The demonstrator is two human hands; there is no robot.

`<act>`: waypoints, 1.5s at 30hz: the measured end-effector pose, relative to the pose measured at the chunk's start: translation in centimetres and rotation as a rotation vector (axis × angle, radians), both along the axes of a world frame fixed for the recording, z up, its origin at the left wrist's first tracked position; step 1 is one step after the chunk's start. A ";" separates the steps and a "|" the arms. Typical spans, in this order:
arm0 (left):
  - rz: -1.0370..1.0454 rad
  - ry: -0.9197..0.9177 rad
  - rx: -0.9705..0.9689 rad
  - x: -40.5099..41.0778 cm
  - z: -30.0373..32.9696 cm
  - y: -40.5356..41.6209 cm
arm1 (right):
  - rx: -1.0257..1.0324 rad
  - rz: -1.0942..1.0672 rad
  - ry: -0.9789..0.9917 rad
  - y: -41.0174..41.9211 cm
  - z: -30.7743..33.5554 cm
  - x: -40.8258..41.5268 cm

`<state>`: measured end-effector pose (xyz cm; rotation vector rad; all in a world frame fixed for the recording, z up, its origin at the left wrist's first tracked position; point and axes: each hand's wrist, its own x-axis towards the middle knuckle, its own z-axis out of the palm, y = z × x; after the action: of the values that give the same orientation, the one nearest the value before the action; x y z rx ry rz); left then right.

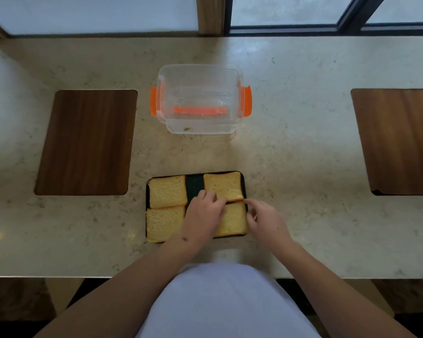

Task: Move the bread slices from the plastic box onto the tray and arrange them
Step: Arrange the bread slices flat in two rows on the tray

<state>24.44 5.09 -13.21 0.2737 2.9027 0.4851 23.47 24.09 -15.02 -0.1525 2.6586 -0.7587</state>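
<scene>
A black tray (193, 182) lies near the counter's front edge with several bread slices on it. Two slices fill the left side, a far one (167, 191) and a near one (164, 224). The far-right slice (224, 186) sits slightly tilted, and its near edge overlaps the near-right slice (235, 222). My left hand (203, 214) covers the tray's middle, its fingers curled on the far-right slice's near edge. My right hand (264, 220) hovers by the tray's right rim, index fingertip touching that slice's near-right corner. The clear plastic box (198, 76) with orange clips stands behind the tray, holding only crumbs.
The marble counter (303, 142) has two dark wooden inlays, one on the left (86, 142) and one on the right (401, 140). A window frame runs along the back. My white-clothed torso is against the counter's front edge.
</scene>
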 end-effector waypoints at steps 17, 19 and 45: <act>0.147 -0.076 0.024 -3.7 -1.6 0.9 | -0.087 -0.145 -0.173 -1.0 -0.2 0.0; 0.163 -0.097 0.035 -3.9 -1.4 1.1 | -0.100 -0.148 -0.179 -1.0 -0.3 0.0; 0.064 0.078 -0.035 0.7 -1.7 -2.3 | 0.100 0.211 0.229 -0.6 -0.8 -1.8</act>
<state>25.12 2.76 -14.93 0.1997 3.0007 0.4432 21.63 23.52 -15.77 -0.5124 2.8269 -0.5688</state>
